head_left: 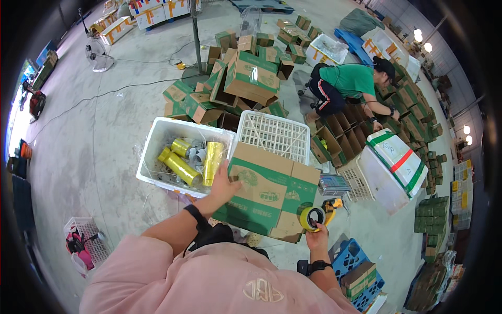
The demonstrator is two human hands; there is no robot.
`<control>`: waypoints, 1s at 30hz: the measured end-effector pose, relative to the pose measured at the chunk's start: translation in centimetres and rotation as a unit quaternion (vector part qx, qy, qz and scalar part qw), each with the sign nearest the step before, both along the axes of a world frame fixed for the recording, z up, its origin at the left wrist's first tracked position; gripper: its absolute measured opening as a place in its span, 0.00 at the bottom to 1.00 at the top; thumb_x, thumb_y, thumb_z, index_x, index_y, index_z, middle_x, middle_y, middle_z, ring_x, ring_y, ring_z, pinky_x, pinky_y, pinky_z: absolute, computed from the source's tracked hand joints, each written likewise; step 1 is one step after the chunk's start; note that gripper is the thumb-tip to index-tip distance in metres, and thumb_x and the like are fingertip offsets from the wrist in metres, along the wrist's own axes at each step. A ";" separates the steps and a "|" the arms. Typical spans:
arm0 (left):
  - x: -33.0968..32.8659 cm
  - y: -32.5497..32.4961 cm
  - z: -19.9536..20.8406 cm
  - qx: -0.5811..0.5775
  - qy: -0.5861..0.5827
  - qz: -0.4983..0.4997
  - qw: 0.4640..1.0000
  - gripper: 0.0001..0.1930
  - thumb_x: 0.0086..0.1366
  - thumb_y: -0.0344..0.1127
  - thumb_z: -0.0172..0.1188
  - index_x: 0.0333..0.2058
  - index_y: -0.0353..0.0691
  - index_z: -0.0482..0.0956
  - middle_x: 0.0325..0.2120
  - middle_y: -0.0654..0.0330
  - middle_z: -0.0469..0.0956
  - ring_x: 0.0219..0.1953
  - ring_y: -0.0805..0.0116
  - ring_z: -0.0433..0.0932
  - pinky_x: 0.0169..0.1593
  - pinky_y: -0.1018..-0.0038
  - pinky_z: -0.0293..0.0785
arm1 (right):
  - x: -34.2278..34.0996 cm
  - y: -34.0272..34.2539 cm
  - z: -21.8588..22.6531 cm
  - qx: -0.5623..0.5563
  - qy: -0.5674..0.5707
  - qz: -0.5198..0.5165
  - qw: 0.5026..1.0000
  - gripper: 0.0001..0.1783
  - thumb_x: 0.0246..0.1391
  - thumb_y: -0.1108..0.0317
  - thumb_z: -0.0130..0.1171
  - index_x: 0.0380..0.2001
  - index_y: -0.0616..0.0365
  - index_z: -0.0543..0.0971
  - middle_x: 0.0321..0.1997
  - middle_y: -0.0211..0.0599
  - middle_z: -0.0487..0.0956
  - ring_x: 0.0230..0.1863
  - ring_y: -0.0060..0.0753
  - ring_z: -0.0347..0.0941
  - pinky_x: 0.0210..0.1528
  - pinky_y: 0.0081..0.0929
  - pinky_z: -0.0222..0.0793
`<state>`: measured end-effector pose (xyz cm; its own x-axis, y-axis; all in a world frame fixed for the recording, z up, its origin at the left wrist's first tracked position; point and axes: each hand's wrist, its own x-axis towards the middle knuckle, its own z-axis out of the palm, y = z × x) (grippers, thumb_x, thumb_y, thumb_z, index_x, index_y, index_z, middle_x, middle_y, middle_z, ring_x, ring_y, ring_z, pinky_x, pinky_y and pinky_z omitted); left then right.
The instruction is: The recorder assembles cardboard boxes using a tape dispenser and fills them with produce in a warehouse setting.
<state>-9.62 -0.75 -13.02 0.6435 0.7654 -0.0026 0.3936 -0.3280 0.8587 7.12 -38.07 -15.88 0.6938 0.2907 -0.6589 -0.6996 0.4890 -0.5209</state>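
A flattened cardboard box point(272, 183), brown with a green band, lies slanted in front of me, its far edge overlapping a white plastic crate point(274, 133). My left hand point(225, 187) grips its left edge, thumb across the printed face. At its near right corner, my right hand point(317, 238) is closed on a tape dispenser point(330, 208) with a yellow tape roll point(312, 217). Close to my left hand stands a white foam box point(151, 175) with several yellow tape rolls point(180, 166) and grey cores inside.
Loose cartons point(251, 78) are heaped ahead. A person in a green shirt point(350, 81) bends over open cartons at the right. A lidded foam box point(395, 170) stands nearby, with a blue crate point(350, 261) at lower right. A cable point(99, 97) crosses the floor near a fan point(98, 53).
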 end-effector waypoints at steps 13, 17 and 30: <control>0.8 5.2 -1.2 -0.077 0.189 -0.125 0.971 0.30 0.52 0.37 0.61 0.55 0.40 0.66 0.44 0.41 0.72 0.44 0.44 0.74 0.52 0.61 0.70 | 0.5 0.6 -0.6 0.019 0.044 -0.028 0.998 0.16 0.41 0.71 0.56 0.38 0.56 0.74 0.37 0.34 0.79 0.42 0.38 0.74 0.47 0.36 0.70; 0.7 3.6 6.1 -0.156 -0.047 -0.101 0.981 0.23 0.55 0.29 0.59 0.52 0.41 0.70 0.41 0.54 0.77 0.44 0.59 0.76 0.50 0.67 0.71 | 1.1 0.6 1.7 0.035 0.044 -0.033 0.998 0.18 0.42 0.71 0.55 0.42 0.56 0.74 0.40 0.37 0.78 0.43 0.39 0.74 0.48 0.39 0.70; 1.6 -0.6 19.2 -0.149 -0.176 -0.133 0.964 0.27 0.63 0.32 0.55 0.60 0.39 0.59 0.50 0.55 0.68 0.54 0.67 0.65 0.61 0.69 0.56 | -4.1 3.8 23.4 -0.247 -0.458 0.437 0.733 0.43 0.47 0.56 0.67 0.61 0.58 0.58 0.53 0.41 0.71 0.54 0.33 0.68 0.54 0.27 0.64</control>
